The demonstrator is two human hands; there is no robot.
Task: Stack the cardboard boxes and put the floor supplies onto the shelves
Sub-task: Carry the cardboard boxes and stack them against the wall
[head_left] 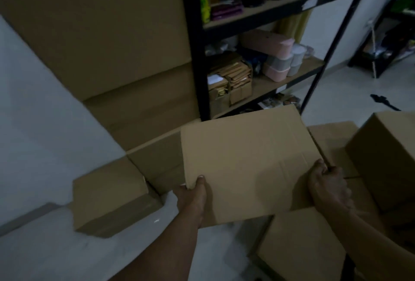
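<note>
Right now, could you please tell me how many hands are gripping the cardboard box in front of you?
2. The left hand grips the cardboard box at its near left corner; the right hand grips its right edge. No other hands are in view.

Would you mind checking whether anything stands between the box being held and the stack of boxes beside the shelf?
Nothing visible does. The left hand and right hand hold the box just in front of the stack; a small box on the floor lies off to the left.
</note>
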